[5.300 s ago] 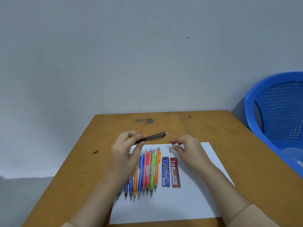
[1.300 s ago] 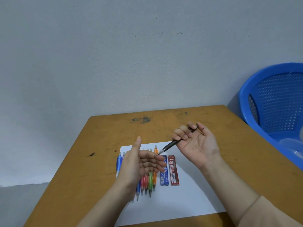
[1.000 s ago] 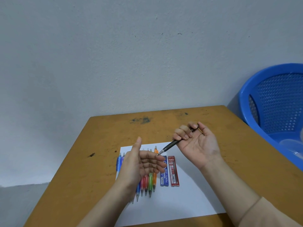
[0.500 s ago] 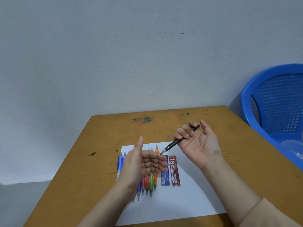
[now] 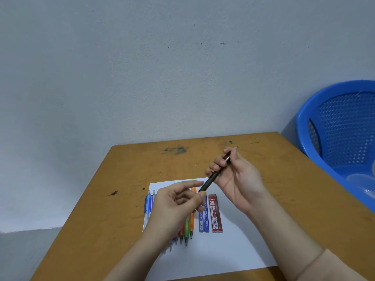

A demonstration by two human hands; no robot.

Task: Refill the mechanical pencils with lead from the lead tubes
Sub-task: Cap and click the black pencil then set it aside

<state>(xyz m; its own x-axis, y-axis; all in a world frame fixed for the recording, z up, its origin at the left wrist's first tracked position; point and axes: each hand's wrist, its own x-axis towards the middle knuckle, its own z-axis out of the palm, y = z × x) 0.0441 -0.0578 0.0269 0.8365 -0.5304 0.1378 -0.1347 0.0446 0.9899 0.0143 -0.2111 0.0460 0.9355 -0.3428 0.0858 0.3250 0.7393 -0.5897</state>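
**newb:** Stuck on the refill. My right hand point(image 5: 237, 183) has its fingers wrapped round the top half of the dark pencil point(image 5: 211, 180). The pencil is up in the air over the paper point(image 5: 223, 252), tip slanting down toward me. My left hand point(image 5: 174, 203) is at the tip with curled fingers, one fingertip point(image 5: 203, 193) touching it. Honestly can't tell if thumb and finger really pinch it or just meet it. What now?

**oldhand:** Looks to me like you're prepping the pencil, not loading yet. The blue tube point(image 5: 204, 217) and red tube point(image 5: 216, 214) lie flat on the paper, just right of the row point(image 5: 187, 230) of coloured pencils, and neither hand is on them. My take:
- Steady the tip end with the left hand and grip firm but light with the right.
- Get the back end open and pointing up before any lead comes near.
- Pick the tube that matches the pencil's lead size. I can't read that from here.
- Work low over the paper, so a dropped stick lands on white and not on the brown table point(image 5: 125, 179).
- Feed in a few sticks and don't force them, they probably snap easily.
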